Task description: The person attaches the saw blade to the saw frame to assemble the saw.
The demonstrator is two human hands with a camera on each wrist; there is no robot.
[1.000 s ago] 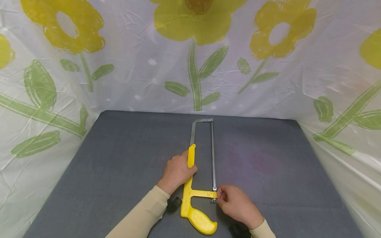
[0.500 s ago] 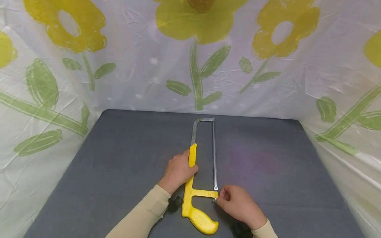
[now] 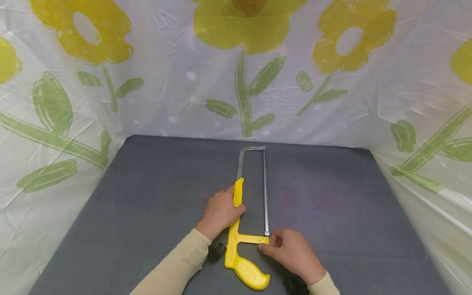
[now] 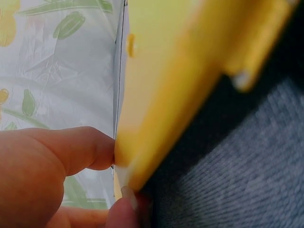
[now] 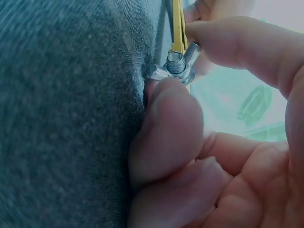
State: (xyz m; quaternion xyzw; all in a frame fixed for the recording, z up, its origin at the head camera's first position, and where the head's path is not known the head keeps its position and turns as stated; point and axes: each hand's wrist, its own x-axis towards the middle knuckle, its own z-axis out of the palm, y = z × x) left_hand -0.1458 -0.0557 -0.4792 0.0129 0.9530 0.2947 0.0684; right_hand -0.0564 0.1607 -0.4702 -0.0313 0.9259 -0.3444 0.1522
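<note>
A hacksaw with a yellow frame point(image 3: 239, 192) and yellow handle point(image 3: 252, 275) lies flat on the dark cloth, its handle nearest me. The saw blade point(image 3: 265, 188) runs along its right side. My left hand point(image 3: 219, 211) grips the frame's spine, thumb on the inner side; the left wrist view shows thumb and fingers at the yellow bar's edge. At the blade's near end, my right hand point(image 3: 293, 254) pinches a metal wing nut point(image 5: 159, 72) on a threaded bolt point(image 5: 175, 61). Thumb and index finger are at its two wings. In the head view, the fingers hide the nut.
Dark grey cloth point(image 3: 155, 196) covers the table under the saw. A pale sheet with yellow flowers point(image 3: 241, 28) hangs behind and along both sides. Dark wrist gear point(image 3: 216, 252) sits below the left wrist.
My right thumb has swung left under the frame's crosspiece, covering the wing nut that showed there earlier. The left hand keeps its grip, and the saw stays in place.
</note>
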